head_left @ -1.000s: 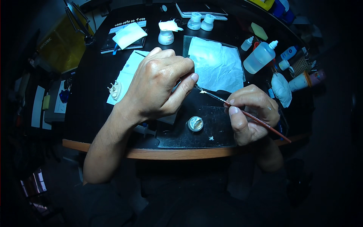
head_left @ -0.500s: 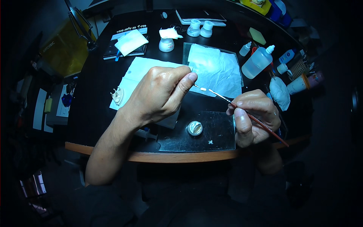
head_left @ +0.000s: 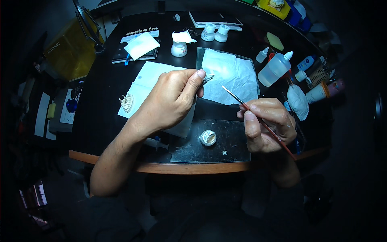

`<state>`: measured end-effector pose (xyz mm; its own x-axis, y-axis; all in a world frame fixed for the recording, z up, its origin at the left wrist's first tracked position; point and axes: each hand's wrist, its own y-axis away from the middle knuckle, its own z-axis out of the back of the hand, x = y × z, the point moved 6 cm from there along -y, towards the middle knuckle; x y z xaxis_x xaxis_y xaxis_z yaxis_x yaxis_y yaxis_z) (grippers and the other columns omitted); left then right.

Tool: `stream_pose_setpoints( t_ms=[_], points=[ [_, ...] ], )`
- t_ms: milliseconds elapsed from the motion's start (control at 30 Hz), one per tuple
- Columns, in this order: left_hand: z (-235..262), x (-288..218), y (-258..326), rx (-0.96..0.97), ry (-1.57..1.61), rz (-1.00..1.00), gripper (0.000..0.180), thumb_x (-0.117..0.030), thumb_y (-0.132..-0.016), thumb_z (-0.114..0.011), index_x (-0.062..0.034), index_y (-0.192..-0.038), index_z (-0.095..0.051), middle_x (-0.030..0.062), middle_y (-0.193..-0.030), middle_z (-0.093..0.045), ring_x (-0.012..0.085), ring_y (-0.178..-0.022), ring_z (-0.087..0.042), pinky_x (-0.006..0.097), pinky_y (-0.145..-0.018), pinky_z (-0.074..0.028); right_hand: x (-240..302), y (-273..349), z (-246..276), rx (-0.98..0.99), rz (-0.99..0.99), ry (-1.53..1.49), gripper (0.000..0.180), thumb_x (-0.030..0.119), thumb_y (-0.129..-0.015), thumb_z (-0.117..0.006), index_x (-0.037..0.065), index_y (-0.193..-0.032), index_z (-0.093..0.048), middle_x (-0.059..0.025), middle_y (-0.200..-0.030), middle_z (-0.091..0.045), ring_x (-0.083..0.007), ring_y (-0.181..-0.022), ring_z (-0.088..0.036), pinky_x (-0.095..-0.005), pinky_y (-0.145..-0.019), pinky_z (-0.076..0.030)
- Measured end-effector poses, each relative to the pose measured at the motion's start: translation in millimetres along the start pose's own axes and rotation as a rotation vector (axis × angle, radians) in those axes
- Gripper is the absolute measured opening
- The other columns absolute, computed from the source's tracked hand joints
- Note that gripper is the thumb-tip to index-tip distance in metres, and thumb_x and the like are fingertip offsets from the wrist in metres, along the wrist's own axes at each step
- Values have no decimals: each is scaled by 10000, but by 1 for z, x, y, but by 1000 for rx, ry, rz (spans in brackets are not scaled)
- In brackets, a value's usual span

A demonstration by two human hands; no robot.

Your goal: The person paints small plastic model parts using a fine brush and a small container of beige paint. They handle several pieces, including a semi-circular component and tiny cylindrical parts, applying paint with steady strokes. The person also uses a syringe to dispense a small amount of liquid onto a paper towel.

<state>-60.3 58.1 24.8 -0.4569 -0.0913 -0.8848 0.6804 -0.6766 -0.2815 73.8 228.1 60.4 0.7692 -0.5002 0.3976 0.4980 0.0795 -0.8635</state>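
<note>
My left hand (head_left: pixel 173 90) is closed around a thin metal tool (head_left: pixel 207 79), most of it hidden by the fingers. A small pale piece (head_left: pixel 211 76) shows at the tool's tip, too small to make out well. In my right hand (head_left: pixel 271 126) a slim paintbrush (head_left: pixel 262 122) with a dark red handle is pinched like a pen. Its pale bristle tip points up and left, a little apart from the metal tool. Below, between the hands, a small open jar of whitish paste (head_left: pixel 208 138) stands on a scratched glass plate (head_left: pixel 185 152).
White tissue (head_left: pixel 229 74) covers another plate beyond the hands. A pale toothed model (head_left: pixel 126 102) sits on paper (head_left: pixel 139 86) at left. Lidded jars (head_left: pixel 208 32), a tissue-topped jar (head_left: pixel 179 50) and a clear squeeze bottle (head_left: pixel 274 70) stand farther back. A syringe (head_left: pixel 156 143) lies near the left forearm.
The metal tool's tip has turned upward, bringing the small pale piece up and left. The paintbrush has shifted slightly left and tilted steeper, its tip moving upward.
</note>
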Motion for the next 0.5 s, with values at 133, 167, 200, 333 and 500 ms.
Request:
stream_pose_setpoints(
  t_ms=[133,167,200,333,500],
  points=[
    [-9,-5,5,39,68,150,506,-302,-1163,-454,-1,-827,-682,32,-577,-574,127,-496,-548,306,-491,-439,-4,2,-3,0,18,91,208,-54,-871,-793,-26,-1065,-722,-186,-904,-770,-195,-780,-774,-271,-633,-619],
    [-11,-9,5,67,43,181,492,-286,-1159,-467,5,-829,-687,46,-578,-587,131,-503,-559,312,-494,-448,-5,3,-2,-7,1,84,210,-69,-864,-794,-27,-1062,-736,-181,-911,-773,-199,-790,-780,-271,-641,-622],
    [-13,-8,5,69,24,176,475,-291,-1159,-475,2,-848,-683,28,-585,-579,107,-507,-551,289,-488,-429,-5,3,-2,0,-3,99,209,-69,-862,-795,-27,-1059,-737,-179,-911,-774,-196,-786,-779,-271,-639,-622],
    [-13,-11,7,13,-127,80,403,-244,-1144,-521,20,-887,-685,41,-610,-597,98,-510,-559,275,-485,-412,-5,2,-5,25,-17,124,209,-72,-851,-799,-25,-1047,-741,-171,-909,-773,-186,-770,-772,-268,-633,-620],
    [-15,-10,7,-62,-270,3,296,-124,-1097,-577,61,-899,-695,145,-656,-668,197,-525,-631,345,-515,-458,-4,0,-5,51,-6,170,201,-77,-837,-802,-25,-1022,-742,-160,-892,-766,-166,-730,-757,-253,-606,-612]
  ],
)
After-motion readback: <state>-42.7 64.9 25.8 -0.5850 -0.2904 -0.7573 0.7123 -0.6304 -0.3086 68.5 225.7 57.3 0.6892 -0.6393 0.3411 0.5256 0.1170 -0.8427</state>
